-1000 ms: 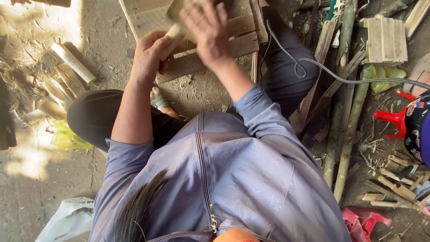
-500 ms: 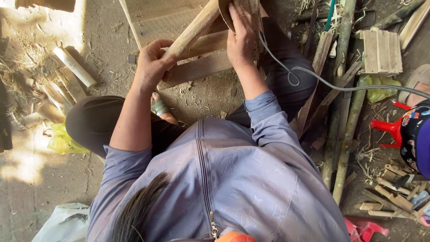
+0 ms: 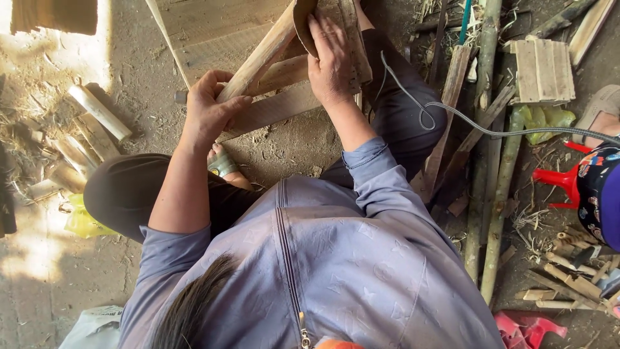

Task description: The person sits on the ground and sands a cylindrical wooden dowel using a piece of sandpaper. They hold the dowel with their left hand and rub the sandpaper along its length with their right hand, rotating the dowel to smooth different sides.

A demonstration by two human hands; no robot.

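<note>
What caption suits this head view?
Left hand grips a wooden stick; right hand presses brown sheet against it.

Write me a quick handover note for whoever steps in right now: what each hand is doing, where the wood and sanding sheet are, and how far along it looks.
Left hand: gripped around the lower end of the wooden stick, holding it slanted above the boards.
Right hand: palm flat on the sandpaper sheet, which curls over the stick's upper part.
Grey cable trails beside the right knee; bamboo poles lie to the right.
Done: the stick looks pale and fairly smooth.
Left: cannot tell how much sanding remains.
</note>
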